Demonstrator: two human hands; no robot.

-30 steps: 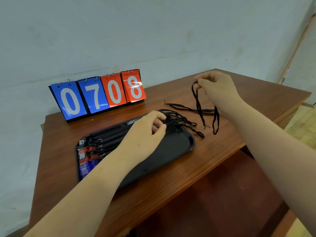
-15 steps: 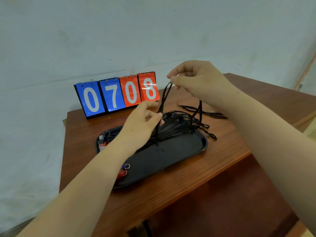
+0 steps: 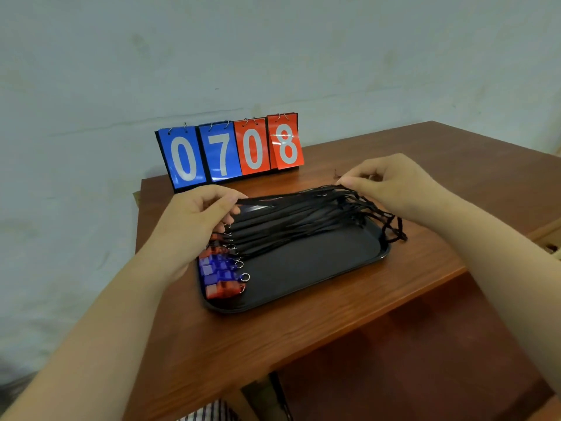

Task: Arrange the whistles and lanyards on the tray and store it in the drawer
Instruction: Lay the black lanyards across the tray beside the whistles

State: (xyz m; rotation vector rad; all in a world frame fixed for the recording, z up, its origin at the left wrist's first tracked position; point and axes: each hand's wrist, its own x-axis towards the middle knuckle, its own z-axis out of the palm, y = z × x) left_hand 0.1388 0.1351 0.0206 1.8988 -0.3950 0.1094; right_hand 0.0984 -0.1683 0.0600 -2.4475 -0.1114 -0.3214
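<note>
A brown wooden table (image 3: 303,335) is standing against a pale blue-grey wall (image 3: 273,56). A flip scoreboard (image 3: 230,150) is showing 0708 at the table's rear edge. The black tray (image 3: 306,278) is lying in front of it, with red and blue whistles (image 3: 220,271) lined up at its left end. The left hand (image 3: 197,220) and right hand (image 3: 391,183) are each pinching one end of a black lanyard (image 3: 291,199), stretching it above the lanyards already on the tray.
</note>
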